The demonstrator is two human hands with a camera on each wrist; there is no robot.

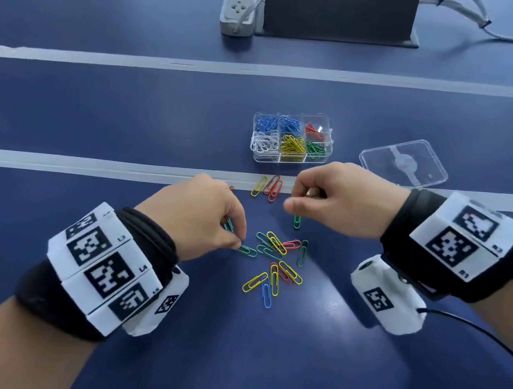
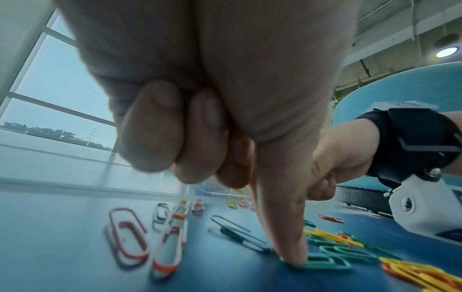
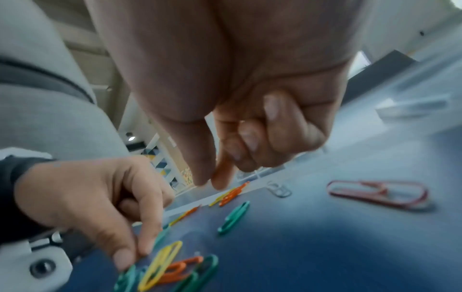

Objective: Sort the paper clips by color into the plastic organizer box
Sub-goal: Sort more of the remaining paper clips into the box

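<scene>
The head view looks steeply down on the table (image 1: 102, 114) from above. Each wrist view sits low and close beneath its palm, facing along the fingers, and both share the loose paper clips (image 2: 322, 262) mid-table.

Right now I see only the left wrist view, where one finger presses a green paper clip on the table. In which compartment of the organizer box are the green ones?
Observer: In the head view, the organizer box holds green paper clips in its near right compartment.
Operator: Is the lid in the way?
Observer: No. The clear lid lies flat on the table, right of the box and apart from it.
Operator: Is any blue one still loose?
Observer: Yes, one blue paper clip lies at the near edge of the pile.
</scene>
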